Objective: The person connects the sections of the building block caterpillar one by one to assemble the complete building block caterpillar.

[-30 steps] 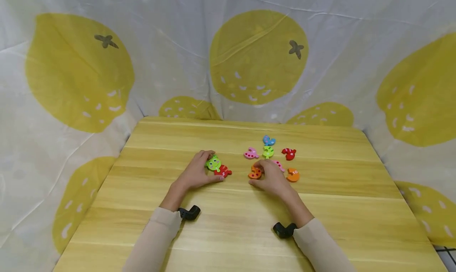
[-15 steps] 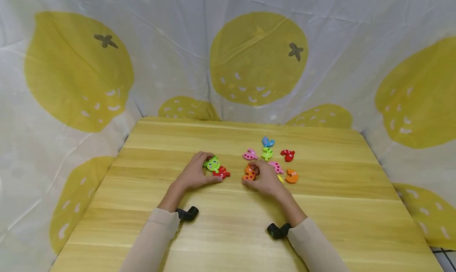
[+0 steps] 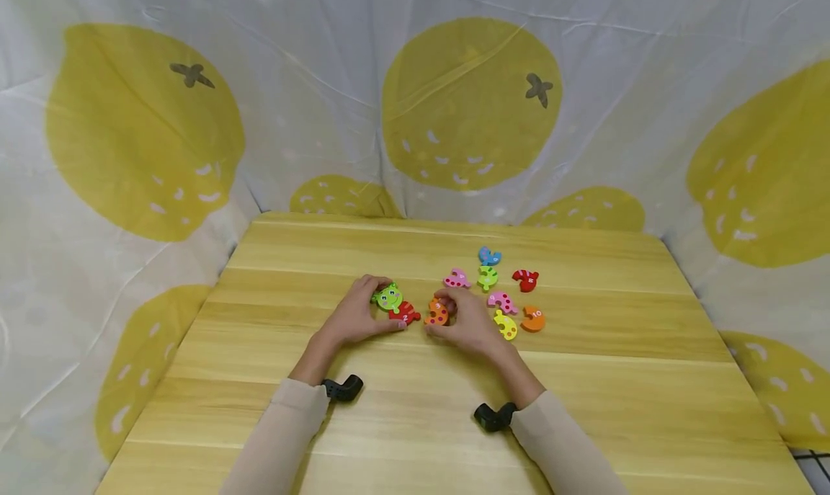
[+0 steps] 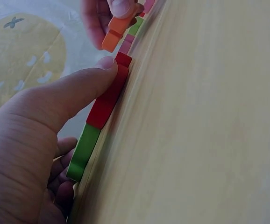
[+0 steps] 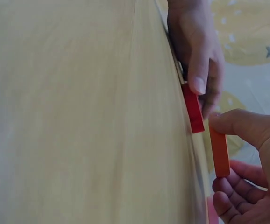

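My left hand (image 3: pixel 353 315) is around two joined puzzle pieces lying on the table: a green smiling caterpillar head (image 3: pixel 389 297) and a red striped piece (image 3: pixel 405 313) numbered 2. Its thumb presses the red piece's side in the left wrist view, while the other fingers curl by the green head (image 4: pixel 82 151). Between thumb and fingers, my right hand (image 3: pixel 472 323) pinches an orange spotted puzzle piece (image 3: pixel 437 313) numbered 3. In the right wrist view this orange piece (image 5: pixel 219 151) is raised off the table, a small gap away from the red one.
Several loose puzzle pieces lie right of and behind my right hand: pink (image 3: pixel 457 279), blue (image 3: pixel 489 256), green (image 3: pixel 488 277), red (image 3: pixel 526 279), another pink (image 3: pixel 502 302), yellow (image 3: pixel 505 325) and orange (image 3: pixel 533 318). The wooden table (image 3: pixel 415 423) meets a lemon-print cloth (image 3: pixel 311 106) behind.
My right hand has moved left with the orange piece, toward the red piece, uncovering the yellow and pink pieces. The left hand has stayed in place on the joined pieces.
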`<state>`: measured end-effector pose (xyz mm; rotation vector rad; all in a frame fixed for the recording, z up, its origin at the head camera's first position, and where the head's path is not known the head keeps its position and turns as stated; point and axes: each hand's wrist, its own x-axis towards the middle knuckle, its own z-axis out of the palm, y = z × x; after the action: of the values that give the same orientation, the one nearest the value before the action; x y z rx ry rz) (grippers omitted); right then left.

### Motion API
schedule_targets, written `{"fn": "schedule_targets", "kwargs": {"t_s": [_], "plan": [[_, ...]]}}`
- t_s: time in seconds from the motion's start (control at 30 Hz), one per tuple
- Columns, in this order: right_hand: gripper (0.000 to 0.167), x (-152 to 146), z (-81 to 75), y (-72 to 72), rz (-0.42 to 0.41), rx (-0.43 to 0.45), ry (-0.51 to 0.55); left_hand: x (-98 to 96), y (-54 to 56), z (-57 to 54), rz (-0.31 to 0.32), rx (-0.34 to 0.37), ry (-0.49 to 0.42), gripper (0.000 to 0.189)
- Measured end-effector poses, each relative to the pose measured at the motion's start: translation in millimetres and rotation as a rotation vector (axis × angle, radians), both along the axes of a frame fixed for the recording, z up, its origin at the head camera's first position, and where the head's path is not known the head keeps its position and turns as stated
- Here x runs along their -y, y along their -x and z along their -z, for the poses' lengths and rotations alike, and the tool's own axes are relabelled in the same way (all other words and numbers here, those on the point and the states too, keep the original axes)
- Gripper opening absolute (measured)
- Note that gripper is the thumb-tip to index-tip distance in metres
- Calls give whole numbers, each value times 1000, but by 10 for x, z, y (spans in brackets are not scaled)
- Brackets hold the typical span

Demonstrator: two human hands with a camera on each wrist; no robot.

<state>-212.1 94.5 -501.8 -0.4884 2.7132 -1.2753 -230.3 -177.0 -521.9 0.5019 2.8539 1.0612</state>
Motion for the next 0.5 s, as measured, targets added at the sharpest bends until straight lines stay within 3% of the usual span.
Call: {"fn": "schedule_targets", "kwargs": {"t_s": [0.2, 0.5], "plan": [[63, 110, 7, 20, -55, -37, 9, 11, -7, -1, 8, -1, -17, 91], [63, 199, -7, 44, -81, -7, -1, 20, -10, 8, 17, -10, -31, 89]]}}
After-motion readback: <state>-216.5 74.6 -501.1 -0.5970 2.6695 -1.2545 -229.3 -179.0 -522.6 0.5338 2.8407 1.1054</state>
